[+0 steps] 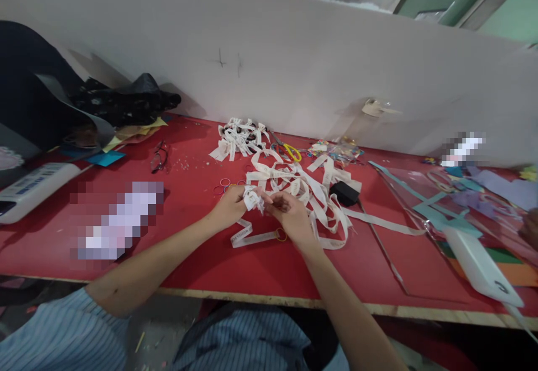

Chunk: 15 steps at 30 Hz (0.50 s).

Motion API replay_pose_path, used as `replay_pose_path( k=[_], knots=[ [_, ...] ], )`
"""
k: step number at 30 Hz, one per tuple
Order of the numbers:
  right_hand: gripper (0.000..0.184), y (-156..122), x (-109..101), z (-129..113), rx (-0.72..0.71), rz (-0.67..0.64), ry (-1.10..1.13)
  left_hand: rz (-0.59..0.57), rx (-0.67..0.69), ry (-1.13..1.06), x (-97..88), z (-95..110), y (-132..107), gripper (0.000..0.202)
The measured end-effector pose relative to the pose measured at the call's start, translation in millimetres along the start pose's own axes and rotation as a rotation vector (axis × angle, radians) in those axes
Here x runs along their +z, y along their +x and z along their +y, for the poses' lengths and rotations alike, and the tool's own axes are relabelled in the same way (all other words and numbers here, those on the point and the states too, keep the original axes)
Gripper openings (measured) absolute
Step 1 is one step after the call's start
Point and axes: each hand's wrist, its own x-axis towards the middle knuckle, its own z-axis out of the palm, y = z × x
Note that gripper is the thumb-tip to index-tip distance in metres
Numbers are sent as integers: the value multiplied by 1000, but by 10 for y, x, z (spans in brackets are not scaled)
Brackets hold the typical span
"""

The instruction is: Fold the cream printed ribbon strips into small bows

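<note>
Above red tabletop point(202, 264), left fingers point(238, 194) pinch bunched ribbon point(253, 198); whether right fingers point(279, 198) grip too is unclear; slackening could unravel it.

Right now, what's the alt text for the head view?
The left hand holds a bunched white ribbon above a red table, the right hand close beside it. Beyond lie loose pale ribbons, a white ribbon pile and yellow-handled scissors.

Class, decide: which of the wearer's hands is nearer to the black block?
Right. The right hand is left of the black block; the left hand is farther left.
</note>
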Motion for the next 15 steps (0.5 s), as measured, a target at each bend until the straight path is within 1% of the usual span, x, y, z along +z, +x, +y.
replay_pose_path(
  k=[1, 3, 10, 15],
  knots=[
    [9, -6, 1, -6, 0, -8, 1, -37, 56, 83, -10, -3, 9, 29],
    [8, -14, 0, -18, 3, -21, 7, -41, 90, 138, -33, -10, 28, 36],
    [9, -16, -8, -55, -7, -11, 42, -76, 54, 163, -66, -64, 71, 39],
    [6, -22, 33, -78, -11, -68, 84, -115, 24, 172, -31, -72, 74, 45]
  ],
)
